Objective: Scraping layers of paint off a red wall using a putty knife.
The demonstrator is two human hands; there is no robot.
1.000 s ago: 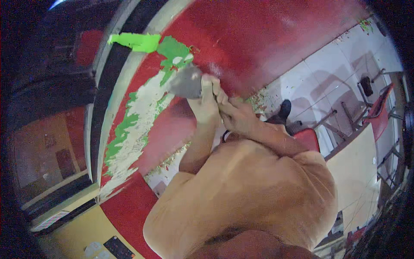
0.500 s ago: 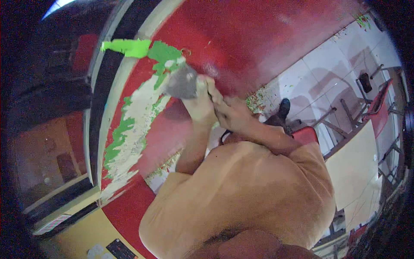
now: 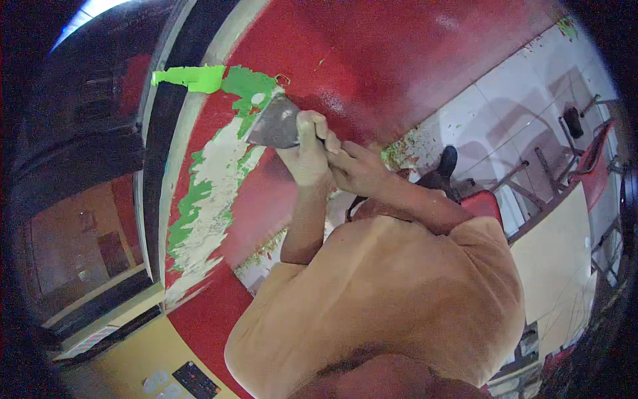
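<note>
Both my hands grip a wide-bladed scraper [image 3: 275, 124], its grey metal blade set against the red wall [image 3: 359, 56]. My left hand [image 3: 310, 154] is closed just behind the blade, with fingers bent over it. Behind it, my right hand [image 3: 362, 167] is closed around the handle end, which the fingers mostly hide. The blade's edge lies beside a patch of darker green paint [image 3: 249, 85] and a bare whitish patch [image 3: 216, 166] with ragged green borders. A bright green peeled strip [image 3: 193, 78] hangs from the upper end of the patch.
A dark window frame [image 3: 174, 80] runs along the wall's left side. Paint flakes [image 3: 402, 154] litter the white tiled floor [image 3: 508, 116] at the wall's foot. To the right stand a red chair [image 3: 593, 163] and a pale table [image 3: 548, 256]. A yellow surface [image 3: 136, 352] lies lower left.
The blade, blurred before, now shows sharply and sits slightly farther left, still by the green and whitish patches. Both hands keep their hold. The whole view has shifted a little.
</note>
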